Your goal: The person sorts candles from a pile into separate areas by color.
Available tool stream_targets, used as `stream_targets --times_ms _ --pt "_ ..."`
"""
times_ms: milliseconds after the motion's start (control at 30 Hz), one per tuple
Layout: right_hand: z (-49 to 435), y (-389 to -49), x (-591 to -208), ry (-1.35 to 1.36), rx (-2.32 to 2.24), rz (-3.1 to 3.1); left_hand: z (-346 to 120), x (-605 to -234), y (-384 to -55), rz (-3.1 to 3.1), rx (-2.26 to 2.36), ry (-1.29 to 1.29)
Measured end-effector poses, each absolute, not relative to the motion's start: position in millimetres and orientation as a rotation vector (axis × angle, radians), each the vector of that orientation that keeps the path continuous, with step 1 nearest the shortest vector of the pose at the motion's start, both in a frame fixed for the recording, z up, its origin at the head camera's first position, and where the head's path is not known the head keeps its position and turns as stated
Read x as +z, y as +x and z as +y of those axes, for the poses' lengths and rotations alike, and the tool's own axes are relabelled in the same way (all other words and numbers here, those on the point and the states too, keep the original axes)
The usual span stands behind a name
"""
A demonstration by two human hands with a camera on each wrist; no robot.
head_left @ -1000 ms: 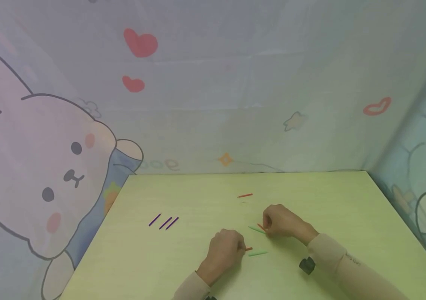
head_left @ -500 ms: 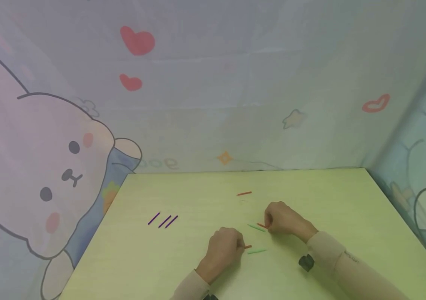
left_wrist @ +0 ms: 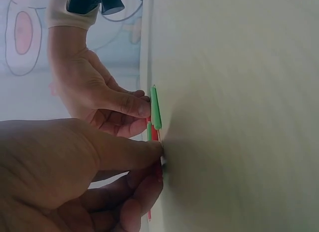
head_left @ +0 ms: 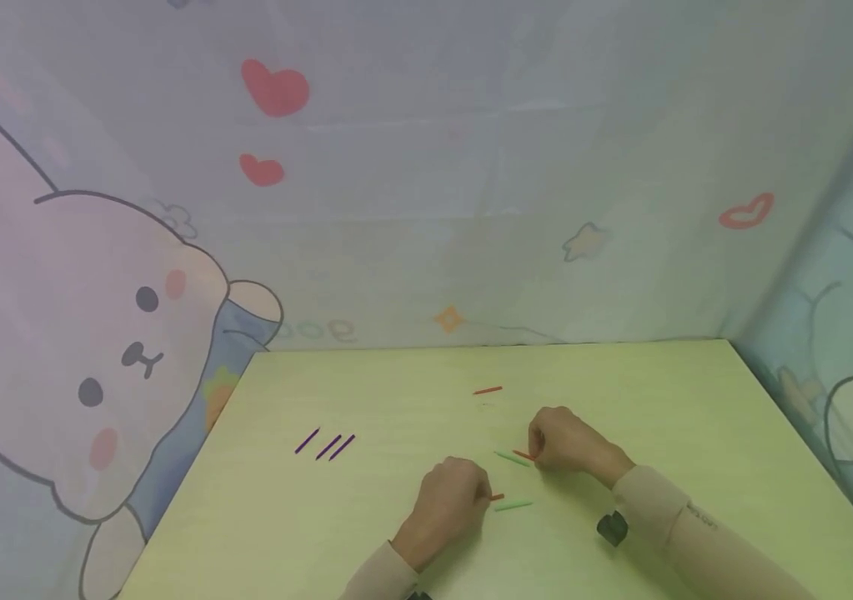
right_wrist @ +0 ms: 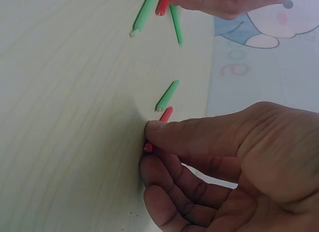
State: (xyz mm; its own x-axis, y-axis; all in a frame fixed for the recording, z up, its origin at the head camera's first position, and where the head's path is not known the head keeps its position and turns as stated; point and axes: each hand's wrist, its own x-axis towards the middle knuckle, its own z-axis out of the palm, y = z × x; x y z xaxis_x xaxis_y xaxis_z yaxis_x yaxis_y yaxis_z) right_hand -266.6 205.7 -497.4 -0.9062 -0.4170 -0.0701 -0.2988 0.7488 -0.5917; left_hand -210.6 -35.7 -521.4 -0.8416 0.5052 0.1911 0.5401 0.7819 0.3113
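Red stick, between side edges of the surface: pinched by left hand. Second red stick, nearer the far edge: pinched by right hand. Green sticks: just beside both. Third red stick: toward the far edge. Three purple sticks: toward the left edge.

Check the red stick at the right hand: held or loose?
Held: in the right wrist view, the right hand pinches the red stick between thumb and fingers, both ends showing.
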Motion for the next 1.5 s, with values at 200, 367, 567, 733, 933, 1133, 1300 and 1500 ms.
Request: stream_targets --times_ms 200,367,567,733,933,1133,1300,1500 --pt "206 -268 -498 -0.557 -0.868 2.745 -35 -518 -211 -2.843 -0.550 -0.860" --pt "207 -269 -500 -0.527 -0.856 2.749 -38 -509 -215 -2.801 -0.538 -0.836" --pt "207 -267 -501 -0.533 -0.881 2.750 -46 -501 -224 -2.778 -0.551 -0.793" --pt "207 -267 -500 -0.537 -0.885 2.749 -53 -490 -231 -2.774 -0.578 -0.778" --pt "206 -267 -498 -0.508 -0.872 2.748 -56 -484 -242 -2.787 -0.598 -0.773" --pt "204 -268 -497 -0.475 -0.849 2.753 -56 -480 -257 -2.776 -0.611 -0.763" --pt "203 -268 -497 -0.454 -0.837 2.756 -55 -477 -270 -2.760 -0.617 -0.748" --pt "201 -267 -497 -0.446 -0.821 2.756 -52 -475 -281 -2.727 -0.603 -0.754"
